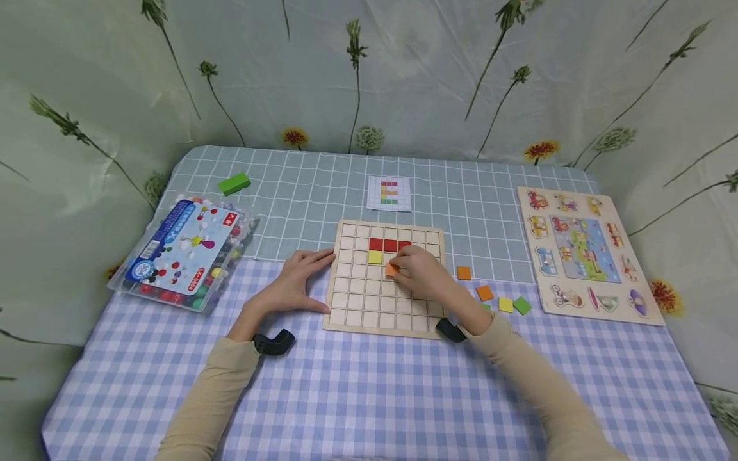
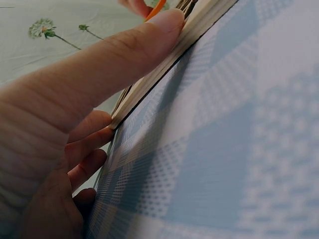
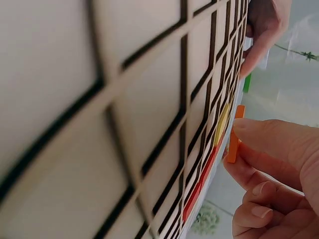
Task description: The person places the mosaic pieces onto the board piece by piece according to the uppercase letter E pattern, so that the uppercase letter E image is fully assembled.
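The right hand [image 1: 419, 272] pinches an orange tile [image 1: 391, 270] just above the board [image 1: 355, 301], the left hand [image 1: 295, 282] is spread against the board's left edge, and the tile looks light, hard and smooth, so its sides seem best to hold.

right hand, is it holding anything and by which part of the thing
It holds an orange tile, pinched by its sides: the right hand's thumb and a finger. Whether they touch edges or flat faces, I can't tell.
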A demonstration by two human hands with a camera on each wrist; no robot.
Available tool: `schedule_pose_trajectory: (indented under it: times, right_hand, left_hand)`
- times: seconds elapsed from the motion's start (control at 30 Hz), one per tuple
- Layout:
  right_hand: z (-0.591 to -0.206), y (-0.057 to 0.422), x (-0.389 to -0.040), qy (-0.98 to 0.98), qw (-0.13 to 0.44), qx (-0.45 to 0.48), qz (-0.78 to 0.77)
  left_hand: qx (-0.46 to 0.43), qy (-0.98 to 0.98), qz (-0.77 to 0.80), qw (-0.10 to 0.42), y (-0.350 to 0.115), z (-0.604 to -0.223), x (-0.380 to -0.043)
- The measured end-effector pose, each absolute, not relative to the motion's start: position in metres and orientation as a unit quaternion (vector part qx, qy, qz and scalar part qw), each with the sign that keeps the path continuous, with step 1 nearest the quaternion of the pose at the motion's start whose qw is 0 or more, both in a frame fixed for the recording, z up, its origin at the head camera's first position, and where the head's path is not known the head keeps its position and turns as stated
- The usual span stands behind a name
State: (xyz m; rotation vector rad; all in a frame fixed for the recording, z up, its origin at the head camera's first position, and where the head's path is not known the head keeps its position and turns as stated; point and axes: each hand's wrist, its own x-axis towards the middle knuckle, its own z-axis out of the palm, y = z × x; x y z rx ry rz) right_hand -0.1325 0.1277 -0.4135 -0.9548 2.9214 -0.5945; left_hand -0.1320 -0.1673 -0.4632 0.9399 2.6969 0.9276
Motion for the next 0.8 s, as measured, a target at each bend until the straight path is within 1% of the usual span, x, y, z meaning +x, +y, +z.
schedule_pose_trajectory:
  times: [0.3,0.47,0.8]
  right_hand:
    - [-0.416,0.110,-0.135,0.929,0.012,-0.315,-0.194]
    - [-0.416,0.107,-0.135,0.928,0.012,-0.319,-0.191]
    - [-0.421,0.106,-0.137,0.930,0.023,-0.311,-0.196]
  left_hand:
    - [0.313,0.896,0.308,0.065,-0.167,-0.462,-0.131]
    - [0.307,0.897,0.309,0.076,-0.167,-0.462,-0.131]
    - [0.306,0.897,0.309,0.078,-0.167,-0.461,-0.132]
